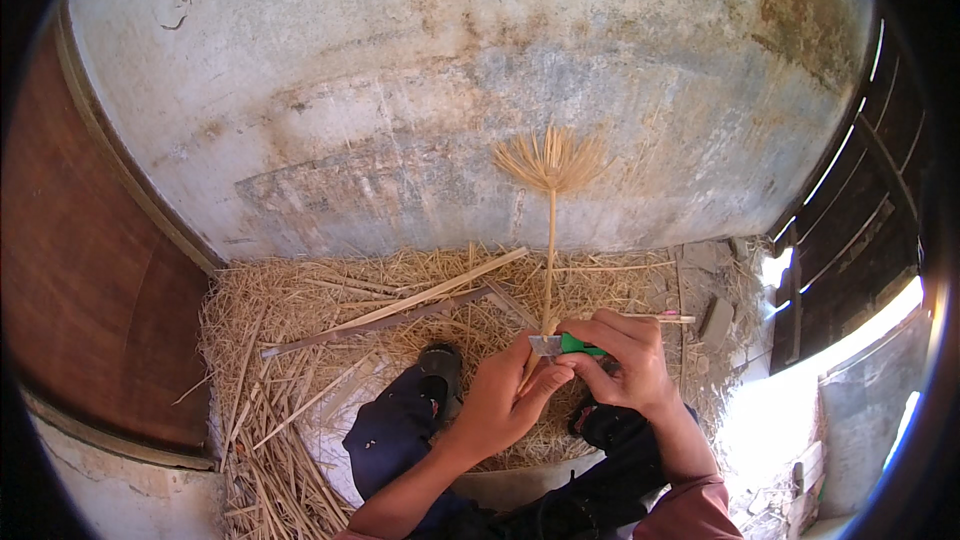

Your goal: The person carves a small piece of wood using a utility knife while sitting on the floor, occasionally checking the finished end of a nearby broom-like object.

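A long thin stick (551,250), probably bamboo, points away from me toward the wall. Its far end spreads into a fan of pale split strips (552,162). My left hand (500,392) is closed round the near part of the stick, with thumb and fingers pressed together. My right hand (625,365) grips the green handle of a short, wide-bladed knife (545,345). The flat grey blade lies across the stick just beyond my left fingers, close to the left thumb. Where the blade meets the stick is too small to make out.
Straw-like shavings (300,290) cover the floor around my feet. A long pale split strip (440,292) lies at the middle left, and a heap of split sticks (265,450) at lower left. Ahead stands a stained wall (400,90), with a brown door (100,270) at left.
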A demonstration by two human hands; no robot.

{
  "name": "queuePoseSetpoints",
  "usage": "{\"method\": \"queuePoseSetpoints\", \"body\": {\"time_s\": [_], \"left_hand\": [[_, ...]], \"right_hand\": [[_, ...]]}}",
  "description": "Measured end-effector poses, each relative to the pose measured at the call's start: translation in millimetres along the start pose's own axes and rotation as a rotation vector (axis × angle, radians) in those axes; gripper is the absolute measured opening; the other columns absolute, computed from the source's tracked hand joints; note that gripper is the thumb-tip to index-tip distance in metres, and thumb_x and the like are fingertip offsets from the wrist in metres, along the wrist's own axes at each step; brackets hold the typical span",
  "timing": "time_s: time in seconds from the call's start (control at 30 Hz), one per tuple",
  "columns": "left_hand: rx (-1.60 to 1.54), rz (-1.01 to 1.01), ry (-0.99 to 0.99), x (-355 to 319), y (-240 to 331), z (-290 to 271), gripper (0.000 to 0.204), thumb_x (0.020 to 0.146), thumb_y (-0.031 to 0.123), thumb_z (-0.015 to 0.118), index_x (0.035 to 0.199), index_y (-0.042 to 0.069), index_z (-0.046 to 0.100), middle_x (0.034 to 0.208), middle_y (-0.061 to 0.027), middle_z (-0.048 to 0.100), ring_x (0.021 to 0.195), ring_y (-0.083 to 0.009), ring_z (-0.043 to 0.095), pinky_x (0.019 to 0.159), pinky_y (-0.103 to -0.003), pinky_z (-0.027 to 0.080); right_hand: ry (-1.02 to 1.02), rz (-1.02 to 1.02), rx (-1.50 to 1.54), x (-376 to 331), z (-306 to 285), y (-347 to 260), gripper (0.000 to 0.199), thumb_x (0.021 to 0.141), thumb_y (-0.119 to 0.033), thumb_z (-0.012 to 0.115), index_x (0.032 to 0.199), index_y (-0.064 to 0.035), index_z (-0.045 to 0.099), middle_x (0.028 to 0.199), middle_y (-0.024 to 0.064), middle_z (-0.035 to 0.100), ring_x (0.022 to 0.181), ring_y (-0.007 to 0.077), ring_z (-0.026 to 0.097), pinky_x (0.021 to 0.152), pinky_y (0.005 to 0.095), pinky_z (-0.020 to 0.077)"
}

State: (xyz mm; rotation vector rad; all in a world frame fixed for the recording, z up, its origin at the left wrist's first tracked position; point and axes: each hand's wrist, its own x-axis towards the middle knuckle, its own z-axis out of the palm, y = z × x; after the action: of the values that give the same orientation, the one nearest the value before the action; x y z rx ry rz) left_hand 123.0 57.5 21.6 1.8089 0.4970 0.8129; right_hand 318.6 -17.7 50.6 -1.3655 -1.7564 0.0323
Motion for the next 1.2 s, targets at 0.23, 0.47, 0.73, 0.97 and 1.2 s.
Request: {"method": "queuePoseSetpoints", "body": {"time_s": [0.23, 0.47, 0.73, 0.97, 1.2], "left_hand": [[0.067, 0.025, 0.037, 0, -4, 4, 0.036, 0.108, 0.032, 0.070, 0.120, -0.001, 0.061, 0.073, -0.0097, 0.062, 0.060, -0.0234, 0.059, 0.058, -0.038, 0.044], [0.153, 0.043, 0.123, -5, -3, 14, 0.032, 0.109, 0.030, 0.068, 0.109, -0.001, 0.061, 0.074, -0.0139, 0.069, 0.059, -0.0310, 0.067, 0.055, -0.040, 0.048], [0.084, 0.010, 0.135, -1, 0, 14, 0.025, 0.109, 0.023, 0.068, 0.102, -0.001, 0.065, 0.081, -0.0159, 0.076, 0.057, -0.0290, 0.068, 0.053, -0.037, 0.047], [0.015, -0.125, 0.114, -1, 2, 12, 0.031, 0.110, 0.027, 0.070, 0.095, 0.000, 0.070, 0.063, 0.0003, 0.051, 0.055, -0.0071, 0.045, 0.050, -0.032, 0.034], [-0.405, -0.261, -0.098, 2, 4, -1, 0.047, 0.113, 0.048, 0.058, 0.089, 0.008, 0.057, 0.067, 0.0040, 0.041, 0.061, -0.0054, 0.036, 0.054, -0.028, 0.030]], "right_hand": [[-0.016, -0.035, -0.072, 1, -1, 1, 0.034, 0.085, -0.018, 0.087, 0.117, -0.0107, 0.080, 0.079, 0.0055, 0.066, 0.061, 0.0255, 0.066, 0.053, 0.0373, 0.0506], [0.025, 0.011, -0.157, -1, -1, -17, 0.036, 0.083, -0.020, 0.088, 0.118, -0.0121, 0.081, 0.073, 0.0034, 0.061, 0.054, 0.0239, 0.063, 0.049, 0.0374, 0.0487], [0.131, 0.012, -0.277, -5, 7, -20, 0.039, 0.082, -0.019, 0.089, 0.120, -0.0108, 0.080, 0.072, 0.0042, 0.060, 0.052, 0.0242, 0.062, 0.049, 0.0369, 0.0495], [0.258, 0.120, -0.219, -4, 13, -14, 0.034, 0.089, -0.013, 0.084, 0.122, -0.0064, 0.078, 0.078, 0.0100, 0.067, 0.061, 0.0299, 0.067, 0.055, 0.0382, 0.0525], [0.210, 0.396, 0.088, 4, 2, -4, 0.025, 0.100, -0.016, 0.078, 0.119, 0.0003, 0.074, 0.092, 0.0199, 0.075, 0.079, 0.0338, 0.073, 0.074, 0.0395, 0.0560]]}}
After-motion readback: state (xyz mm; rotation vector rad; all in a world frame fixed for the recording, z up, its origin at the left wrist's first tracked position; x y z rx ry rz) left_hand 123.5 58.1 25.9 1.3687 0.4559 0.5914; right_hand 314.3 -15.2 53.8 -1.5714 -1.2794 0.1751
